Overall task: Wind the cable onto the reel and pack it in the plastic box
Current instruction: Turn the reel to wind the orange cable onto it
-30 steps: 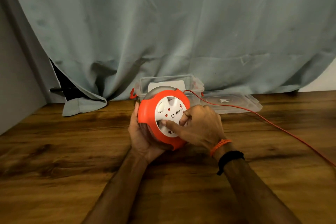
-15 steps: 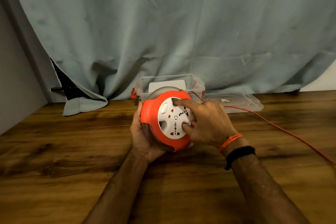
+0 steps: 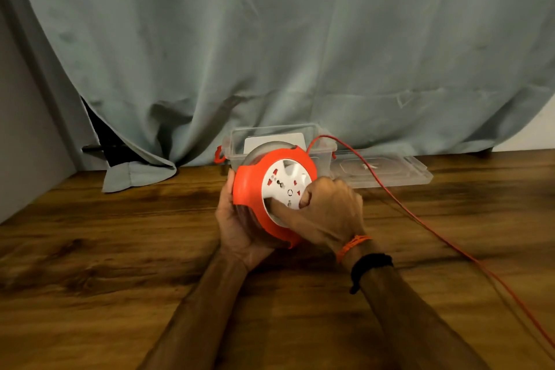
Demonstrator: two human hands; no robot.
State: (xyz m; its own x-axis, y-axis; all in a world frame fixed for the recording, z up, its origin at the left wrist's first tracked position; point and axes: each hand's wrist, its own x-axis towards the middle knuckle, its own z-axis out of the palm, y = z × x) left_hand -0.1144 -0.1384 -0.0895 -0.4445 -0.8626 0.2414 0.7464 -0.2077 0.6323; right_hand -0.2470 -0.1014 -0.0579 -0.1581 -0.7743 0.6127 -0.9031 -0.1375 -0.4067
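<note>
left grip (image 3: 237, 221) cupped, right grip (image 3: 327, 213) curled, forefinger extended

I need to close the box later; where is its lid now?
Head view: the clear lid lies flat on the table, right of the plastic box, beneath the curtain.

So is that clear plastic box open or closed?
Open. The plastic box has no cover on; its lid lies flat on the table beside it.

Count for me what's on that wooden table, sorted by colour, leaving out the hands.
Orange: 2, the round orange and white plastic cable reel and the thin orange cable.
Clear: 2, the clear plastic box and its flat clear plastic lid.
Total: 4.
</note>
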